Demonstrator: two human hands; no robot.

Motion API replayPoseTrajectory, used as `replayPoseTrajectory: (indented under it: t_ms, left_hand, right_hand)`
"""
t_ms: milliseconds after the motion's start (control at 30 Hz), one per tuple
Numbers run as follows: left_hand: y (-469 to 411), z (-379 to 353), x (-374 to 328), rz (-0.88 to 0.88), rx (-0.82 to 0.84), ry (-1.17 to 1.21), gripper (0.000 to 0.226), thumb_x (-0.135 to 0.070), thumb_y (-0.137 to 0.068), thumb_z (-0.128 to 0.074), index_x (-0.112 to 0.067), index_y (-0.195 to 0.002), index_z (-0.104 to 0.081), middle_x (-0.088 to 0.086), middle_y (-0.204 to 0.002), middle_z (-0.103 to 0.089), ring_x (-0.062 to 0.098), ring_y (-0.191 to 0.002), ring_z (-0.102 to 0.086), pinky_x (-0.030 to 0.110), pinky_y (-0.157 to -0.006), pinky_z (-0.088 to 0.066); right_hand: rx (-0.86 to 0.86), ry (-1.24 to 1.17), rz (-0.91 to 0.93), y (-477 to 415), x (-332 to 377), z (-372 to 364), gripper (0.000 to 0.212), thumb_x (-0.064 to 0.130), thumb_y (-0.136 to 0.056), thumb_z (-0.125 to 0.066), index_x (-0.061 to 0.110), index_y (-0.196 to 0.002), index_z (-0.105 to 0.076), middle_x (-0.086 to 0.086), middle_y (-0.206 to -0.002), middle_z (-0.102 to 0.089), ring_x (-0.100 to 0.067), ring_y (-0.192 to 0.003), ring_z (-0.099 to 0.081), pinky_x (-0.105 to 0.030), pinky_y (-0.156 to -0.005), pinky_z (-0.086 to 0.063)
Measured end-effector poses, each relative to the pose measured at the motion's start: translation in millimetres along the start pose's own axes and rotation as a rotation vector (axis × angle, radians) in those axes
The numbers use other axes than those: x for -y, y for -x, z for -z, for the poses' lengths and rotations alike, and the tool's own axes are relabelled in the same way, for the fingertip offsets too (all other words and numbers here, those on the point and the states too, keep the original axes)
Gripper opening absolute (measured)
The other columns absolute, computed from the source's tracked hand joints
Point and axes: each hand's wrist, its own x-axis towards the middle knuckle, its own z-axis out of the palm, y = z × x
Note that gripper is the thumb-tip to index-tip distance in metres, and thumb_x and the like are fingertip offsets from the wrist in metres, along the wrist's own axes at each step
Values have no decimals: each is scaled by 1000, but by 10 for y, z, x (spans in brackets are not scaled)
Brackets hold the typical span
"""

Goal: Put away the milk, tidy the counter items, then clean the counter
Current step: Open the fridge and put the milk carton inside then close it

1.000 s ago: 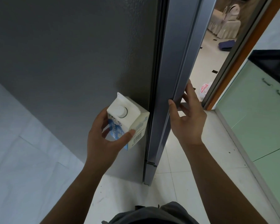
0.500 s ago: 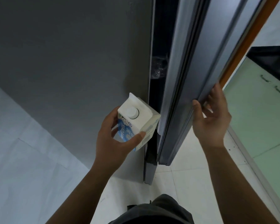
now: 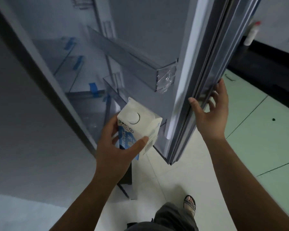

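door held open for the milk
left hand [image 3: 115, 152] fingers grip the white-and-blue cardboard milk carton [image 3: 137, 120]; right hand [image 3: 210, 117] fingers clasp the grey fridge door [image 3: 198, 47].

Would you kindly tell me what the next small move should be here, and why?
Probably the left hand should lift the milk carton forward toward the door bin ahead of it. The fridge door stands wide open with the right hand gripping its edge, and the bin looks bare and close.
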Motion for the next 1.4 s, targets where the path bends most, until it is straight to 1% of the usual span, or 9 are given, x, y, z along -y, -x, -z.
replayPoseTrajectory:
  t_ms: [67, 200, 333, 533, 700, 967, 1100, 1267, 1400]
  left_hand:
    - [-156, -214, -10, -9, 0, -3, 88, -51, -55, -79, -19, -130, -46, -9, -129, -56, 11, -119, -55, 34, -90, -54]
    - [-485, -719, -45, 22, 29, 25, 85, -46, -58, -81, -21, -130, -45, -16, -125, -56, 4, -115, -55, 35, -86, -55]
    - [-783, -1271, -59, -18, 6, -1, 83, -42, -58, -79, -15, -129, -46, -9, -127, -56, 3, -116, -54, 23, -86, -53]
    - [-1179, -1999, -59, 10, -88, -15, 82, -43, -58, -82, -16, -127, -48, -7, -126, -58, 6, -115, -57, 35, -87, -55]
    - [-1463, -2435, -41, 76, -164, -9, 80, -41, -61, -82, -16, -128, -47, -3, -127, -57, 8, -115, -56, 39, -92, -53]
    - [-1874, -2703, 31, 112, -174, -10, 78, -38, -57, -83, -17, -124, -48, -9, -123, -58, 4, -114, -56, 43, -92, -52]
    - [-2048, -2781, 62, 114, -155, -19, 75, -33, -62, -84, -16, -125, -46, -4, -126, -57, 10, -117, -55, 42, -91, -53]
    - [-2167, -2725, 53, 85, -131, -83, 74, -36, -61, -75, -16, -126, -46, -3, -127, -56, 11, -115, -56, 22, -83, -54]
    - [-2098, -2513, 13, 80, -201, -89, 66, -34, -61, -75, -17, -120, -50, -14, -117, -59, -1, -108, -59, 20, -79, -55]
  right_hand:
    - [-7, 23, 16, -203, -123, 108, 84, 24, -75, -75, 22, -144, -26, 9, -129, -40, 3, -116, -45, -24, -100, -42]
    - [31, 45, 12, -635, -372, 312, 82, 22, -77, -73, 25, -144, -27, 4, -132, -41, -7, -120, -46, -31, -100, -45]
    - [35, -1, 18, -1039, -646, 438, 71, 22, -80, -69, 22, -141, -34, 1, -135, -42, -8, -124, -44, -36, -100, -46]
    - [104, 27, 6, -1517, -1106, 474, 70, 18, -81, -69, 21, -141, -34, 6, -145, -30, -3, -132, -32, -40, -102, -44]
    - [171, 72, -30, -1760, -1429, 406, 77, 20, -82, -68, 25, -144, -23, 5, -146, -26, -14, -136, -31, -47, -105, -39]
    - [227, 93, -17, -2438, -1762, 399, 75, 16, -84, -65, 23, -144, -22, 1, -147, -29, -16, -134, -35, -46, -102, -42]
    - [301, 71, -67, -2625, -1796, 381, 78, 26, -84, -66, 26, -145, -19, 3, -151, -26, -15, -137, -30, -47, -107, -37]
    - [423, 153, -75, -2444, -1673, 431, 70, 43, -88, -50, 19, -146, -18, -1, -155, -20, -17, -141, -22, -45, -113, -27]
    - [646, 213, 8, -2328, -1486, 341, 64, 49, -87, -34, 22, -144, -23, 3, -152, -26, -11, -139, -23, -28, -113, -21]
